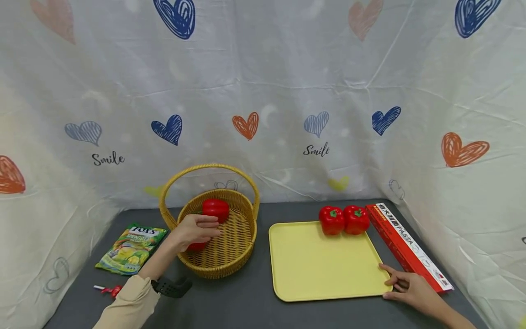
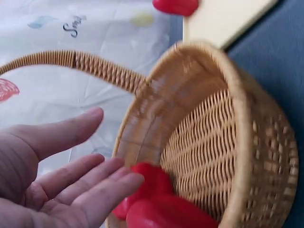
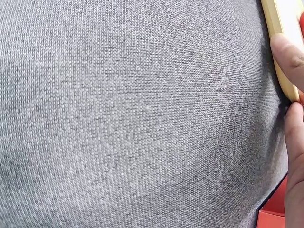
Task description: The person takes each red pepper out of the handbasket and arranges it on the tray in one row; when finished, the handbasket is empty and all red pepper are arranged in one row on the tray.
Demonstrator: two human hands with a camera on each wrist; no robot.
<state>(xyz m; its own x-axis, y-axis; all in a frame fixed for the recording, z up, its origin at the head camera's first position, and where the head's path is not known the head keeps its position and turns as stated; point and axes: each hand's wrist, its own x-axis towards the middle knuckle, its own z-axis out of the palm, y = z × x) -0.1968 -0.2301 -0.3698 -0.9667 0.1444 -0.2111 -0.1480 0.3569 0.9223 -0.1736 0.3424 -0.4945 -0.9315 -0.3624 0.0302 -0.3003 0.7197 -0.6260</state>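
Observation:
My left hand is over the wicker basket, fingers extended and thumb apart, with nothing in its grasp. Inside the basket lie a red bell pepper near the back and another red pepper, partly hidden by the hand. In the left wrist view, the fingertips are close to the red peppers; contact is unclear. My right hand holds the front right corner of the yellow tray between thumb and fingers. Two red bell peppers sit side by side at the tray's back right.
Left of the basket lies a green candy bag, with a red-wrapped lollipop in front. A red pasta box lies along the tray's right side. Behind the grey table hangs a white curtain with hearts.

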